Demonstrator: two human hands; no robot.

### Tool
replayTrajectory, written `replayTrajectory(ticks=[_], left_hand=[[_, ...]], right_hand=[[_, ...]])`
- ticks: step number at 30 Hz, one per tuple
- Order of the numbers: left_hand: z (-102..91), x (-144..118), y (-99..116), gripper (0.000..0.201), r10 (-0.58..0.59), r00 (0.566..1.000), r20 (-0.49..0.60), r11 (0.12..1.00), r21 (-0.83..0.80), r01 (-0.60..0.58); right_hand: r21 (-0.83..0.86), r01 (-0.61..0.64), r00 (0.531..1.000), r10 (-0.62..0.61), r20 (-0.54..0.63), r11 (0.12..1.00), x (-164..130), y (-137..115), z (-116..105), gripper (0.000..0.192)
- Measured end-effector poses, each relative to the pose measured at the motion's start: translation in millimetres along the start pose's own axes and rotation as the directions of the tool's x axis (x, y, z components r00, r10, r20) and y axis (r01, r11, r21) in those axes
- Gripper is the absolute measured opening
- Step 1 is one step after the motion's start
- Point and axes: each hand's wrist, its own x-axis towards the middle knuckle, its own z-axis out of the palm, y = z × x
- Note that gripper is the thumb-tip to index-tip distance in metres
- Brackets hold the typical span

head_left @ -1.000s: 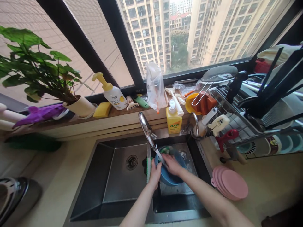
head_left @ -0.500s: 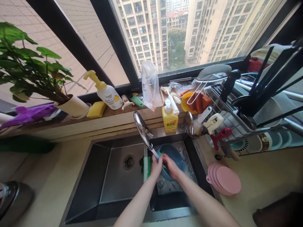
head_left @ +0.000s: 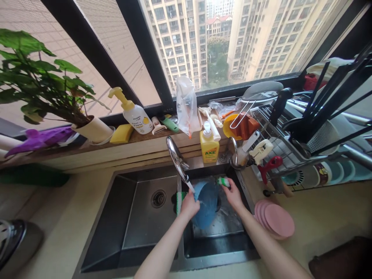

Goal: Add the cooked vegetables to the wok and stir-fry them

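Note:
My left hand [head_left: 190, 206] is closed on the rim of a translucent blue bowl [head_left: 205, 207], which is tilted on its side over the right sink basin [head_left: 216, 248]. Water from the chrome faucet [head_left: 176, 157] runs down at the bowl's upper left edge. To the right of the bowl, my right hand [head_left: 232, 193] pinches a small green and white sponge [head_left: 223, 181], held apart from the bowl. Another green and white scrubber [head_left: 179, 203] lies over the divider between the basins, just left of my left hand.
A yellow detergent bottle [head_left: 209, 149] stands behind the faucet. At the right are a loaded dish rack [head_left: 273, 143] and stacked pink lids [head_left: 279, 220]. The left basin [head_left: 142, 228] has a drain. A white pump bottle [head_left: 138, 118], yellow sponge [head_left: 121, 134] and potted plant [head_left: 93, 130] line the sill.
My right hand has moved right, out of the bowl, with the sponge in it. The bowl has tipped from upright onto its side in my left hand.

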Motion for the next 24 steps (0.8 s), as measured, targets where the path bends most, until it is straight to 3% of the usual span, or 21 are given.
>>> replayTrajectory(ticks=[3, 6, 12, 16, 18, 20, 22, 24], left_hand=[[4.9, -3, 8, 0.070, 0.046, 0.998, 0.035, 0.979, 0.197, -0.052], [1.1, -1, 14, 0.070, -0.027, 0.997, 0.073, 0.954, 0.300, 0.004], [-5.3, -3, 0, 0.053, -0.142, 0.987, 0.072, 0.971, 0.206, 0.125], [13.3, -15, -18, 0.057, -0.246, 0.967, 0.063, 0.964, 0.124, 0.237], [23.7, -23, -24, 0.057, -0.309, 0.949, 0.061, 0.950, 0.074, 0.304], [31.9, -33, -30, 0.056, -0.369, 0.927, 0.071, 0.929, 0.014, 0.369], [37.5, -42, -35, 0.057, -0.415, 0.905, 0.091, 0.906, -0.050, 0.420], [41.3, -49, -40, 0.058, -0.443, 0.890, 0.110, 0.885, -0.104, 0.454]], right_hand=[[-0.041, 0.054, 0.993, -0.049, 0.111, 0.998, 12, -19, 23, 0.033], [-0.143, 0.005, 0.987, 0.018, 0.162, 0.990, 14, -16, 30, 0.029], [-0.374, -0.098, 0.973, 0.169, 0.161, 0.922, 0, 13, 0, 0.023], [-0.415, 0.068, 0.976, 0.025, 0.215, 0.907, 4, -21, -7, 0.021], [-0.300, 0.229, 0.934, -0.122, 0.337, 0.926, 10, -51, 6, 0.024], [-0.084, 0.357, 0.840, -0.281, 0.465, 0.930, 17, -81, 30, 0.030], [0.095, 0.402, 0.755, -0.388, 0.528, 0.911, 25, -103, 62, 0.035], [0.123, 0.424, 0.737, -0.420, 0.530, 0.897, 34, -116, 93, 0.038]])
